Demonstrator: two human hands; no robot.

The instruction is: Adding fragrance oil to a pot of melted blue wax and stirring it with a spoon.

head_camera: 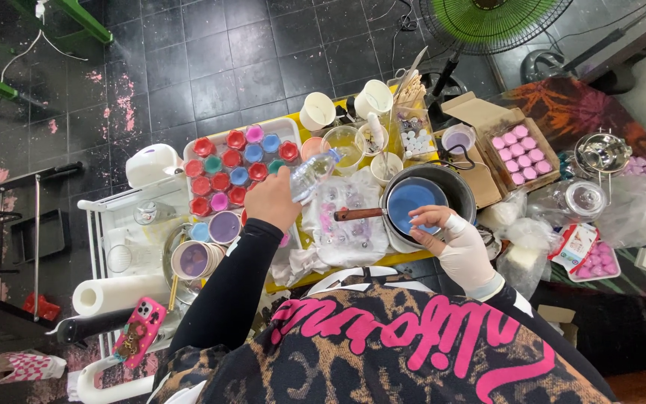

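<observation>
- My left hand (272, 200) is wrapped tight round a clear plastic bottle (312, 173), fingers closed on its body, holding it tilted with the blue-capped end pointing up and away towards the cups.
- My right hand (454, 241), gloved in white, rests at the near rim of the dark pot (463, 193); the fingers are curled narrow over the edge. Whether they pinch anything small I cannot tell.
- Inside the pot sits a smaller pan of blue liquid (411, 200), its wooden handle (359, 214) sticking out to the left, between my two hands.
- Under the bottle lies a clear plastic mould sheet (347, 224) on the yellow table (304, 273), crumpled at its near edge.
- To the left, a white tray (287, 129) holds rows of small red, blue, pink and teal cups; a purple-filled cup (223, 225) stands just beside my left wrist.
- Risks as I judge them: the bottle is tipped over the mould sheet, so a loose cap or a hard squeeze could spill onto it.
- My left forearm hangs close above the small cups — a careless sweep could knock several over.
- The wooden handle juts towards my left hand; bumping it might slop the blue liquid out of the pan.
- If that liquid is hot, my right fingers on the rim sit very near it.
</observation>
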